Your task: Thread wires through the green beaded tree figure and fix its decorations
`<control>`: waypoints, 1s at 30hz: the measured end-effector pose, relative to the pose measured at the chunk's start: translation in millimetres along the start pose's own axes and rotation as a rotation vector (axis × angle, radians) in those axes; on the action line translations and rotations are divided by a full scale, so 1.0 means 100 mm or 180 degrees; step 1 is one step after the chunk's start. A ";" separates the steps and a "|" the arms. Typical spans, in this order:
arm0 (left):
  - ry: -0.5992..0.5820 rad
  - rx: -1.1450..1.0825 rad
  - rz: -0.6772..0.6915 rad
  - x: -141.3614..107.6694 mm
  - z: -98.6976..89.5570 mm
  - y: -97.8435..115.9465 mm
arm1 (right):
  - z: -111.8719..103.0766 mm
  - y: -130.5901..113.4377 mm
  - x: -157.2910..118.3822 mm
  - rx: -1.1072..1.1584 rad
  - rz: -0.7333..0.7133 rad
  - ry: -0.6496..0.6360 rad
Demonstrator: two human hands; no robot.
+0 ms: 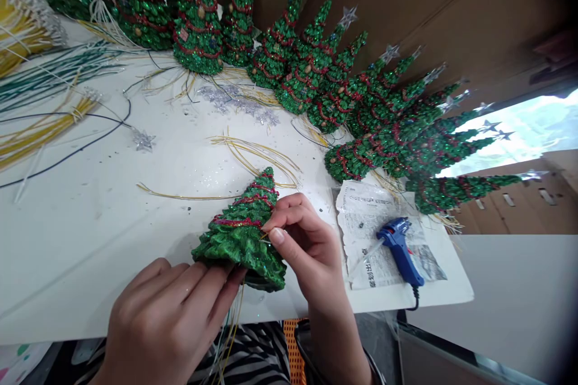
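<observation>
A small green glittery Christmas tree ornament (pixel 246 222) with red garlands leans on the table's near side, its base toward me. My left hand (pixel 167 313) grips the tree at its underside, some fingertips hidden beneath the base. Thin yellow and green wires (pixel 232 334) hang down from under it. On the tree's right side, my right hand (pixel 307 237) pinches a short thin wire (pixel 265 237) between thumb and forefinger, at the surface below the lower garland. Just beyond the tree lie loose yellow wires (pixel 257 156).
Several finished-looking trees (pixel 298 84) line the far and right table edge, many with clear stars on top. A blue glue gun (pixel 400 249) rests on newspaper (pixel 361 210) at right. Wire bundles (pixel 49 129) lie at left, loose stars (pixel 244 105) in the middle.
</observation>
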State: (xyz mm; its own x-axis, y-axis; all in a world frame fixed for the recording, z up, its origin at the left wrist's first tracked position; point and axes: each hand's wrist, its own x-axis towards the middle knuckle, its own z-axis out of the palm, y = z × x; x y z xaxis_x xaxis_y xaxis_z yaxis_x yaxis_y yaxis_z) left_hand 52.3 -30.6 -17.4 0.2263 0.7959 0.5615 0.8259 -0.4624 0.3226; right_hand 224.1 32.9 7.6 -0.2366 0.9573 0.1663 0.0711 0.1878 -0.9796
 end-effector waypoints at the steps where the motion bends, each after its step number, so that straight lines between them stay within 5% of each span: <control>1: 0.0026 0.0080 0.0005 0.01 0.01 0.00 | 0.00 0.00 0.00 0.0001 0.0006 0.0009; 10: -0.0196 0.0108 0.0101 0.15 -0.05 0.03 | 0.01 -0.01 0.01 -0.0064 0.0026 0.0114; 20: -0.0718 -0.0206 0.0774 0.29 -0.12 -0.06 | -0.03 -0.09 0.05 -0.0016 0.0133 -0.0124; 30: -0.1197 -0.0338 0.0681 0.22 -0.13 -0.14 | -0.02 -0.11 0.01 -0.0033 0.0160 -0.0051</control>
State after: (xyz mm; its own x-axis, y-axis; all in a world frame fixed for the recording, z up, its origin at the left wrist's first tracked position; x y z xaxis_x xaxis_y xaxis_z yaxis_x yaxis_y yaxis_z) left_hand 39.0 -11.5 0.1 0.5746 0.7557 0.3142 0.6869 -0.6541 0.3168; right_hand 224.8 32.0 18.7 -0.2480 0.9619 0.1149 0.0932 0.1417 -0.9855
